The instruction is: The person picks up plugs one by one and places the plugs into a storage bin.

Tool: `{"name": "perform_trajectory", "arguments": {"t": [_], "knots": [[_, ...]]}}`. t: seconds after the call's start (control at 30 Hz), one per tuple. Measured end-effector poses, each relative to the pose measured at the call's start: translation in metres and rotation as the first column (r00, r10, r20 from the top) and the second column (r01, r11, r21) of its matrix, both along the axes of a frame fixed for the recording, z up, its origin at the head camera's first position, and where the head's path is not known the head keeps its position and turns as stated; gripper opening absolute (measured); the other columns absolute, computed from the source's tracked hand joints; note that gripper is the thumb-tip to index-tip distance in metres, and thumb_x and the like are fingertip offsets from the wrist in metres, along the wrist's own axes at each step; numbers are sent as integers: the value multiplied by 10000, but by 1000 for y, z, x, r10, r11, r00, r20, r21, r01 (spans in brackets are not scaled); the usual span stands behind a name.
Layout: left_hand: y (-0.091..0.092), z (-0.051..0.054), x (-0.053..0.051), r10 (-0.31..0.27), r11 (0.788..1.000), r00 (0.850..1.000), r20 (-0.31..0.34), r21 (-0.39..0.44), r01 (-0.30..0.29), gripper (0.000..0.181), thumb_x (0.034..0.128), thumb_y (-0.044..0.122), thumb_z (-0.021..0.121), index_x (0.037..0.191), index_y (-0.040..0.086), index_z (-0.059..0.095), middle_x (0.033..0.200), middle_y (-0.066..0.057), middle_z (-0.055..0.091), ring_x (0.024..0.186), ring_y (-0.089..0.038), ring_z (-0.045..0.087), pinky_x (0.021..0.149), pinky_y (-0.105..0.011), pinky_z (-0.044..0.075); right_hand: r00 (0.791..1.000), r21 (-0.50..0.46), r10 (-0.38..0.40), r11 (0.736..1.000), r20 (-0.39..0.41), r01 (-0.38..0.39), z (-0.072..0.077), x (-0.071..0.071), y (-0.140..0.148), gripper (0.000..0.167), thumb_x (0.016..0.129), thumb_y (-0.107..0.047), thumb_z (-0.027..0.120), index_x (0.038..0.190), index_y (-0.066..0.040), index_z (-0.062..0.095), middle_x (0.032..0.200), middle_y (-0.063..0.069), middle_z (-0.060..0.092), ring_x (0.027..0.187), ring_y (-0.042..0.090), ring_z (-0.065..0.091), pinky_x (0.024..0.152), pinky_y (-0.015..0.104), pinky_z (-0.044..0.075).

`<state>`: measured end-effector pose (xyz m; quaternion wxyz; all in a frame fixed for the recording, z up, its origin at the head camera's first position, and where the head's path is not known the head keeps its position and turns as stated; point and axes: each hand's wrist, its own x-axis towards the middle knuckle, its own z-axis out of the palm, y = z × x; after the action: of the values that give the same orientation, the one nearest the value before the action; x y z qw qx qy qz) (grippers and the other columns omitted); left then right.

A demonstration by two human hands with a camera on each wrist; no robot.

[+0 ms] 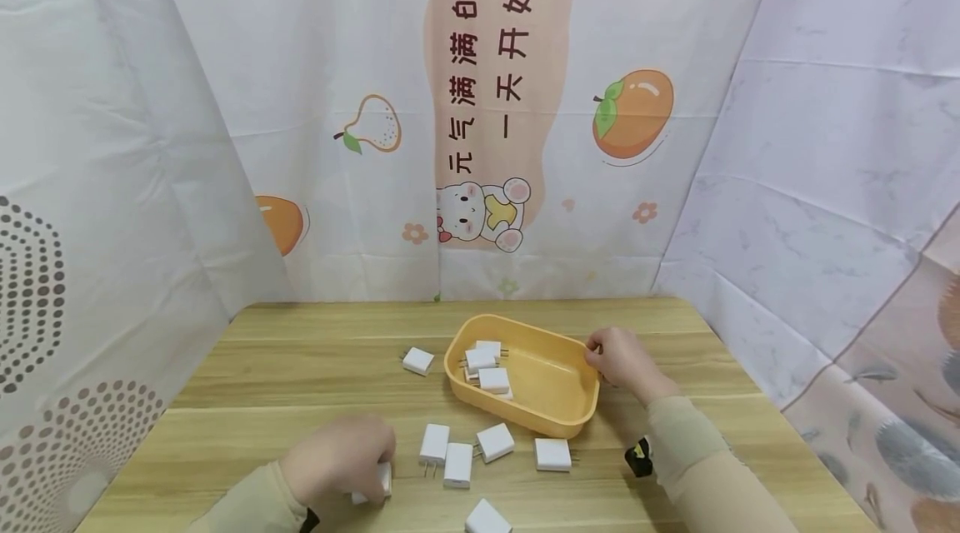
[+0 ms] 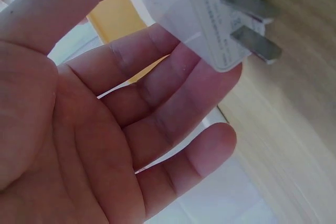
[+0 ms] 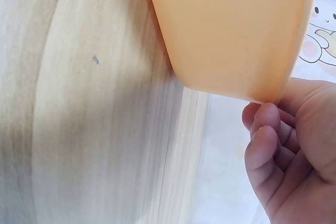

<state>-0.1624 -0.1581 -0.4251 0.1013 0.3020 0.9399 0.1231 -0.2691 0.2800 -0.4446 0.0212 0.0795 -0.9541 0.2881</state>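
My left hand (image 1: 341,458) pinches a white plug charger (image 2: 210,19) between thumb and fingers, low over the front left of the table. Two flat metal prongs stick out of that charger in the left wrist view, and printed text covers its end face. With thumb and fingers, my right hand (image 1: 626,362) grips the right rim of a yellow-orange plastic basket (image 1: 525,420). Several white chargers (image 1: 493,381) lie heaped in the basket's left end. The right wrist view shows the basket's outer wall (image 3: 226,35) and my curled fingers (image 3: 262,145) at its edge.
Several loose chargers (image 1: 458,465) lie on the wooden table (image 1: 315,350) in front of the basket, one of them (image 1: 487,518) at the bottom edge. Another charger (image 1: 417,361) lies left of the basket. Printed curtains (image 1: 315,58) hang behind the table and along both sides.
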Motion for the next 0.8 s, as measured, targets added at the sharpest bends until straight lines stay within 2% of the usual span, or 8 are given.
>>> {"name": "perform_trajectory", "arguments": {"t": [0.13,0.33,0.5,0.63,0.8], "knots": [[-1,4,-4,-1,999,1000,15,45,1,255,584,117,805,608,215,570,594,118,485,530,-67,419,478,-274,389,1000,-1,2,1000,7,-2,-1,0,0,117,960,-75,658,855,-37,693,591,23,576,468,140,560,431,270,478],[-1,10,-14,-3,999,1000,17,52,3,168,685,165,819,719,202,658,690,113,528,604,-81,477,533,-289,425,1000,7,5,1000,-1,-5,1,0,0,114,958,-69,654,858,-34,697,569,25,571,451,143,553,423,265,467],[0,14,-24,-43,995,998,-55,83,48,144,714,197,826,801,172,713,745,103,565,651,-74,494,553,-276,439,1000,8,9,1000,-7,-9,1,-1,0,117,960,-72,661,854,-38,692,576,23,574,454,142,554,424,268,468],[0,17,-32,-73,989,988,-133,122,90,225,730,171,828,925,99,741,817,62,637,689,-53,526,577,-244,468,1000,4,-3,1000,5,3,0,-1,0,111,956,-78,665,854,-42,690,585,26,573,463,148,557,433,278,473],[-1,21,-41,-61,985,980,-188,149,90,275,771,197,865,964,106,691,880,57,649,741,-48,559,633,-251,503,1000,7,-18,1000,7,18,0,-2,0,96,945,-77,662,861,-47,697,585,29,570,463,149,558,439,295,484]]}}
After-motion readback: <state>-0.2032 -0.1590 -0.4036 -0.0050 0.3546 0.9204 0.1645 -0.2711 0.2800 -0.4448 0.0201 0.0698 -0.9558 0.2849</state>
